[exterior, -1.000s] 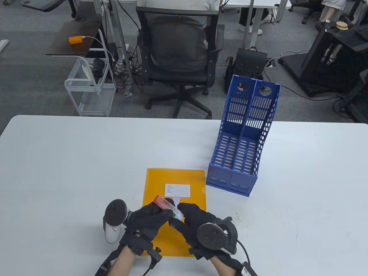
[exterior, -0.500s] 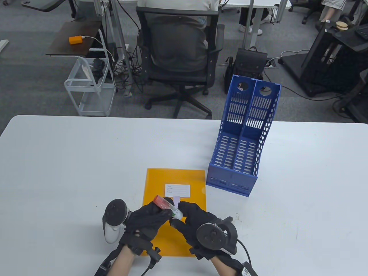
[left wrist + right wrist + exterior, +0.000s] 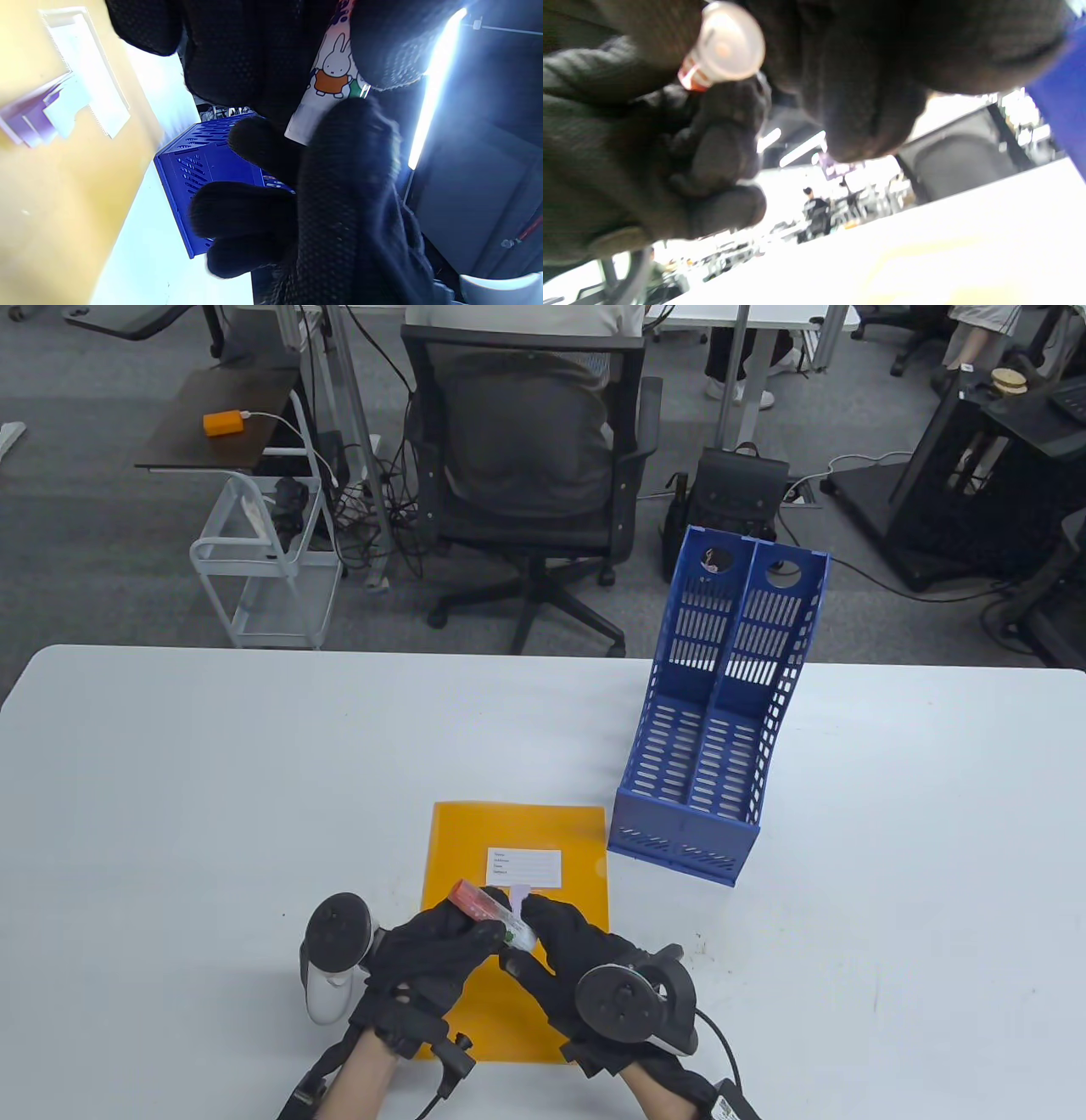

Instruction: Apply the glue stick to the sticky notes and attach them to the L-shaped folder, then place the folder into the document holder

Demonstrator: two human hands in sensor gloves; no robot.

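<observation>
Now both hands, left hand [image 3: 437, 946] and right hand [image 3: 560, 946], grip the glue stick [image 3: 492, 912] above the orange folder [image 3: 517, 831]; likely uncapping, then gluing the purple sticky note [image 3: 519, 892].

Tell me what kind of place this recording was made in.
Most likely an open-plan office or lab. Beyond the white table a person sits in a black mesh office chair at another desk, grey carpet covers the floor, and a blue document holder stands by an orange folder.
</observation>
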